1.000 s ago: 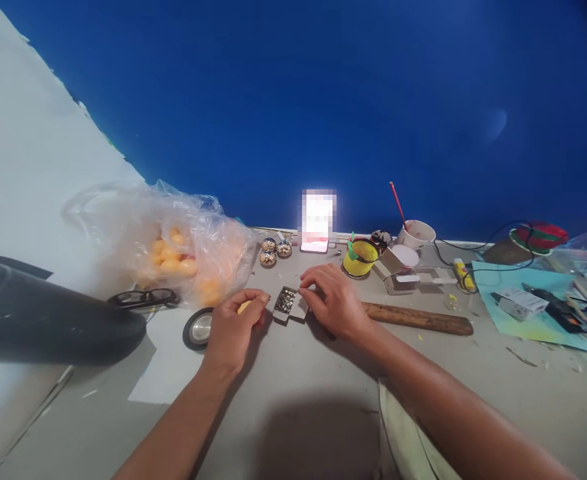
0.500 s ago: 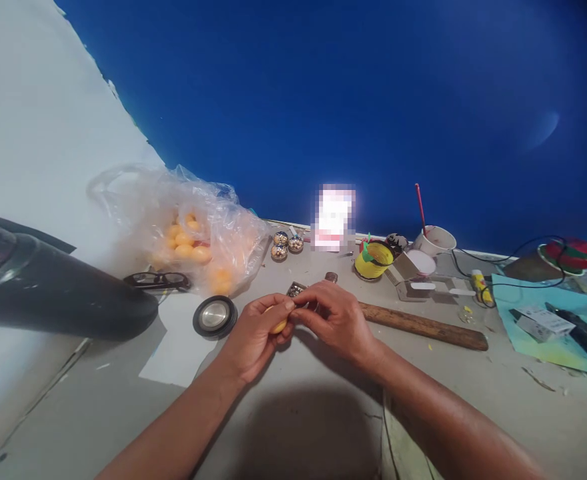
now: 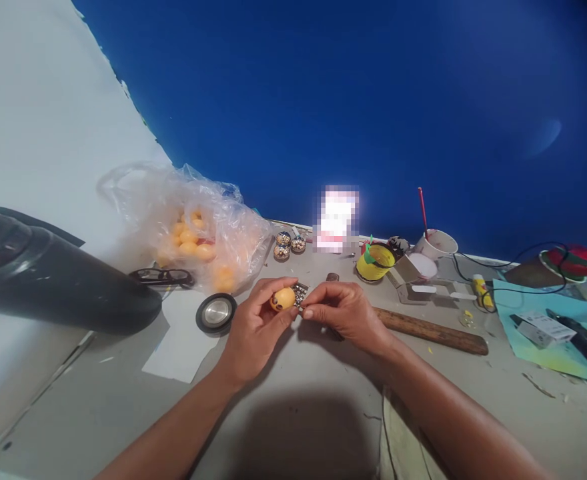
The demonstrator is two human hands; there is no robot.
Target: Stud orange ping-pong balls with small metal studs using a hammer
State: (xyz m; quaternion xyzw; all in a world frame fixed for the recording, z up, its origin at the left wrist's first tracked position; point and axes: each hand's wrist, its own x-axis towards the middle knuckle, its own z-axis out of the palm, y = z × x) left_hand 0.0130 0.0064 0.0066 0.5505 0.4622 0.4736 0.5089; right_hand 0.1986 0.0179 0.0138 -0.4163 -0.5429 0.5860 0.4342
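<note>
My left hand (image 3: 253, 327) is closed around a yellow egg-shaped ball (image 3: 284, 299), which bears a few dark shiny spots on its lower left. Close to the ball's right side, my right hand (image 3: 346, 313) pinches thumb against fingers; what sits between the fingertips is too small to make out. Just behind the fingertips lies a small heap of shiny metal bits (image 3: 300, 291), partly covered by the hands. A hammer (image 3: 431, 331) with a wooden handle rests beyond my right hand, its head partly hidden.
At left stand a clear plastic bag (image 3: 243, 233) of yellow balls, eyeglasses (image 3: 163, 275) and a round metal-centred disc (image 3: 216, 313). Several studded metallic balls (image 3: 282, 252) sit behind. A lit blurred screen (image 3: 337, 219), yellow pot (image 3: 375, 261), white cup (image 3: 438, 243) and blue-green sheet (image 3: 523, 307) lie rearward and right.
My left hand has turned and opened around the ball, showing its spotted side. My right hand has shifted slightly right and down, still pinching. The view has moved a little.
</note>
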